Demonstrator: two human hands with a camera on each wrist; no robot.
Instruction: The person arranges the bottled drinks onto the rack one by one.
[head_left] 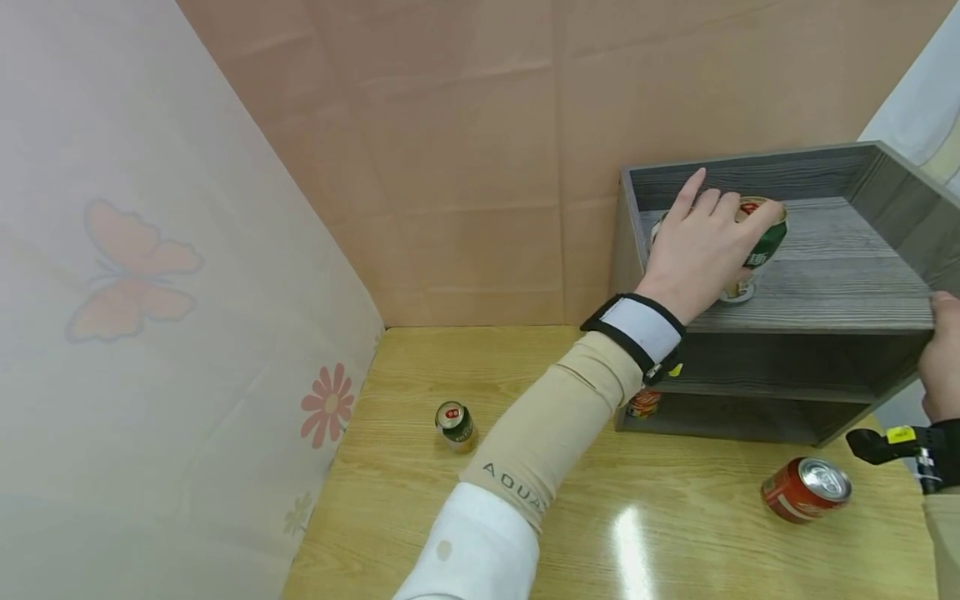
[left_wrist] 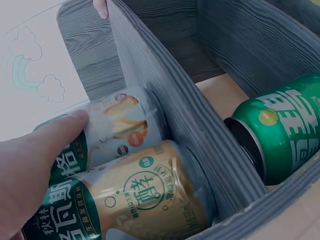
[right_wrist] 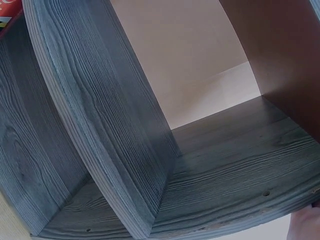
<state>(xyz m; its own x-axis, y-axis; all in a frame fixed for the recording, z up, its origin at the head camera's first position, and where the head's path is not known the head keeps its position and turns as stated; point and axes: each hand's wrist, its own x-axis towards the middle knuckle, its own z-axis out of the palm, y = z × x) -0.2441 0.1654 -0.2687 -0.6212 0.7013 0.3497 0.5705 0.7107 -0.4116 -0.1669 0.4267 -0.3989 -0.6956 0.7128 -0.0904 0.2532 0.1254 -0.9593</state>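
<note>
My left hand point(head_left: 705, 250) reaches onto the top of a grey wooden shelf point(head_left: 817, 308), gripping a green-and-white can point(head_left: 767, 243) with a gold rim. In the left wrist view, the thumb presses on this can point(left_wrist: 117, 122), which stands beside a gold-and-green can point(left_wrist: 155, 192); both rest on the top board. The palm and fingers cover much of the cans in the head view. At the shelf's right side, my right hand point(head_left: 947, 358) holds the side panel, thumb at the front edge; its other fingers are hidden.
On the table point(head_left: 570, 533), a small dark green-and-gold can point(head_left: 456, 427) stands left and a red can point(head_left: 806, 490) right, before the shelf. A bright green can point(left_wrist: 295, 130) sits in the compartment below; an orange-red can point(head_left: 643, 404) occupies the bottom left.
</note>
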